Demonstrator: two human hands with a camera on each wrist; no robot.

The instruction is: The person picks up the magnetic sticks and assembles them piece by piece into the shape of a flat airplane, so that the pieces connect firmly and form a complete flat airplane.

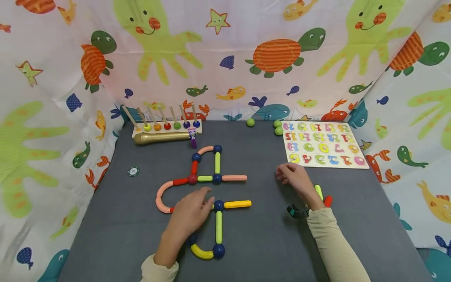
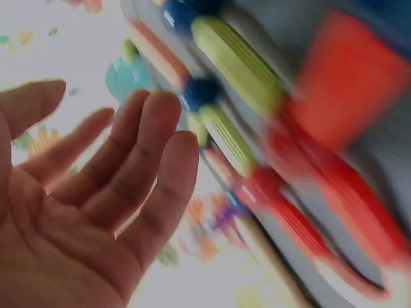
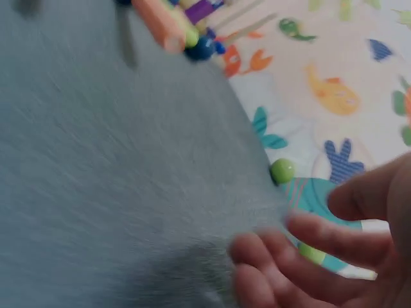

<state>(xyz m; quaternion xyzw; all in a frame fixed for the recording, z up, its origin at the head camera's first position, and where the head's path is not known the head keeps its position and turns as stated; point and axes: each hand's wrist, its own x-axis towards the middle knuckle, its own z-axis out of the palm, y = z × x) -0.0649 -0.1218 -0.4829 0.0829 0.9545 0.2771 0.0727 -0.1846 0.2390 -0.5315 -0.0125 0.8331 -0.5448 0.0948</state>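
A figure of magnetic rods and balls lies on the dark grey table, with a curved pink rod (image 1: 161,196) at its left side. My left hand (image 1: 190,209) is over its lower part and hides some pieces there. In the left wrist view its fingers (image 2: 168,173) are extended and hold nothing. Nearest to that hand are a dark blue ball (image 1: 219,205) and a yellow rod (image 1: 237,204). To the right of the figure, my right hand (image 1: 296,179) is above the table with loosely bent, empty fingers. Beneath its wrist, a green rod (image 1: 318,192) and a red rod (image 1: 328,201) are partly hidden.
A number puzzle board (image 1: 325,144) lies at the back right, beside green balls (image 1: 278,131). At the back left stand a peg board (image 1: 167,126), a gold baton-like stick (image 1: 160,138) and a small purple figurine (image 1: 192,137). Further left lies a round chip (image 1: 133,171). Printed curtains surround the table.
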